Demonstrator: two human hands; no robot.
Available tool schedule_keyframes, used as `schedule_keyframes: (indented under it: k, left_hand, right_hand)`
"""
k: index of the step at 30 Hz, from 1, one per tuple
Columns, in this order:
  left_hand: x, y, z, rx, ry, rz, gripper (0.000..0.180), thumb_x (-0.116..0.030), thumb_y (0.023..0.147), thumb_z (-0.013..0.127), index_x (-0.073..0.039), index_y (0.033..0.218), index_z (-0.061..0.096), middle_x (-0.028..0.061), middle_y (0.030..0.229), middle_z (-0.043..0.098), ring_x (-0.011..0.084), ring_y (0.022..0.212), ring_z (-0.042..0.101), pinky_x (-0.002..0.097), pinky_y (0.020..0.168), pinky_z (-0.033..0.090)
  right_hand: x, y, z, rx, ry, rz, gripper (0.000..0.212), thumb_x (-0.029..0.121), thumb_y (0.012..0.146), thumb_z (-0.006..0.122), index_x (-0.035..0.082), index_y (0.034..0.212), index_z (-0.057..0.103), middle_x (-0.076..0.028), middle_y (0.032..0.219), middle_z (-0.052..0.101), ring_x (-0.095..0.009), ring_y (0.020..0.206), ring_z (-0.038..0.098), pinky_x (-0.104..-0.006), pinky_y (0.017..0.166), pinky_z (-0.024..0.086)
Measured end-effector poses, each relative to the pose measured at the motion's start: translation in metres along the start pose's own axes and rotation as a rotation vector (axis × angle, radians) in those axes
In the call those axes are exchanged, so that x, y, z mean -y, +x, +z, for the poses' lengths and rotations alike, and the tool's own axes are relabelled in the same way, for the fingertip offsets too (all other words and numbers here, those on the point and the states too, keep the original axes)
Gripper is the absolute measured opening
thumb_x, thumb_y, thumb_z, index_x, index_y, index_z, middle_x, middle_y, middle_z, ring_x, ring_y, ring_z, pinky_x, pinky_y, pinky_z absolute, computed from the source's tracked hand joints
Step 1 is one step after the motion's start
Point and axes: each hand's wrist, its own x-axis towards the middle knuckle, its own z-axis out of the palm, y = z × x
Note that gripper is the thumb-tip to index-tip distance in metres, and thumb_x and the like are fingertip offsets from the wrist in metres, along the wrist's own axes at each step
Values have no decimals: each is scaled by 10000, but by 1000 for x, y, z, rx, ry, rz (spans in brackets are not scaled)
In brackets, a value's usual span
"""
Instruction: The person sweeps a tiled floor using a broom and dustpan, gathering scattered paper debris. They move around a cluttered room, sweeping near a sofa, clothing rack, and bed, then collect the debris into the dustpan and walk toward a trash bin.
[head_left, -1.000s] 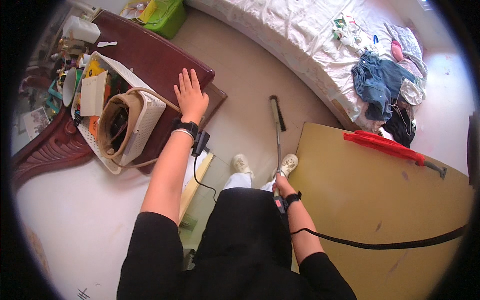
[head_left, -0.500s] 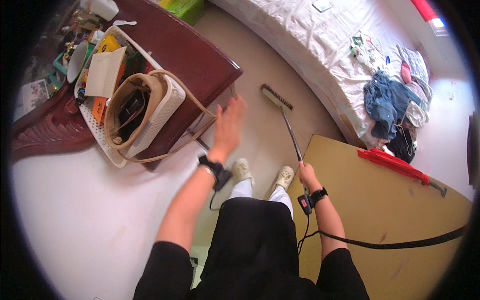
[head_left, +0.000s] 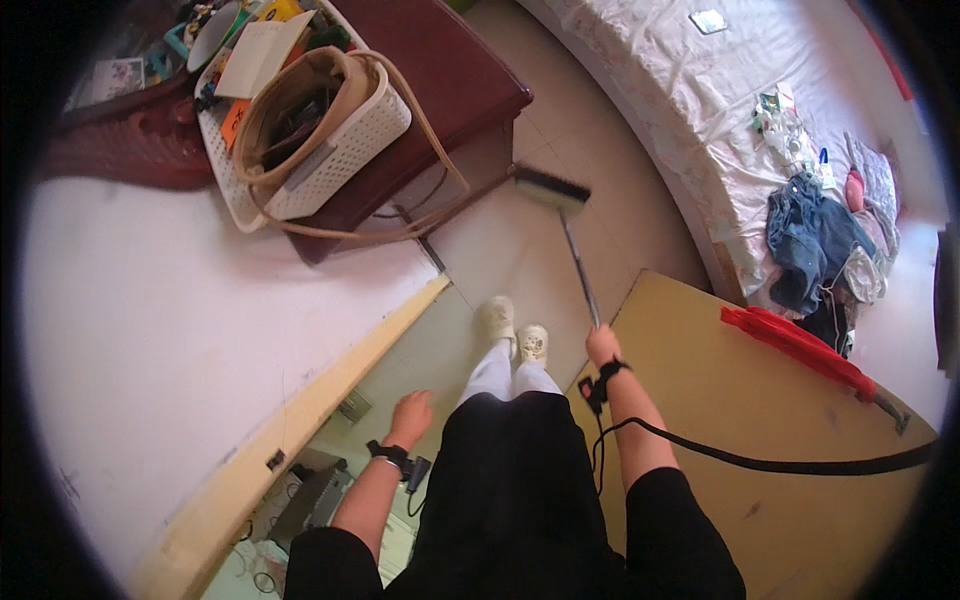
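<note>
My right hand (head_left: 603,346) is closed around the upper part of a long-handled broom (head_left: 577,258). The grey handle slopes forward and slightly left to a wide head (head_left: 551,187) with dark bristles, down at the floor beside the dark red cabinet. Beside my body, to the left, my left hand (head_left: 408,418) hangs with its fingers loosely curled and nothing visible in them. Each wrist wears a black strap with a small device.
A dark red cabinet (head_left: 465,95) bears a white basket (head_left: 345,165) and a tan handbag (head_left: 352,100). The bed (head_left: 665,95) holds clothes (head_left: 810,235). At right stands a tan door (head_left: 690,400) with red cloth (head_left: 795,350) on its handle. A white wall (head_left: 200,330) is left.
My left hand has dropped back from near the cabinet's corner to my side, its fingers now curled. The broom head has turned and shifted closer to the cabinet. My feet have moved closer together.
</note>
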Motion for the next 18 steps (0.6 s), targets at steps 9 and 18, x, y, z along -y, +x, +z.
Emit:
schedule_keyframes:
  k: [9,18]
  left_hand:
    - [-11,-106,46,144,-453,-390,287,-134,744,475,-11,997,534,158,902,577,276,842,551,342,735,433]
    - [-13,-153,54,-17,-245,-536,417,-149,720,549,-14,1103,453,179,1067,497,300,978,481,381,841,376]
  right_hand:
    - [-89,-131,-31,181,-38,-225,315,262,822,405,-5,743,553,-237,739,554,-384,683,543,-444,602,443]
    - [23,-52,-48,59,-116,-465,276,219,802,426,-27,737,533,-242,756,565,-378,719,559,-425,635,459]
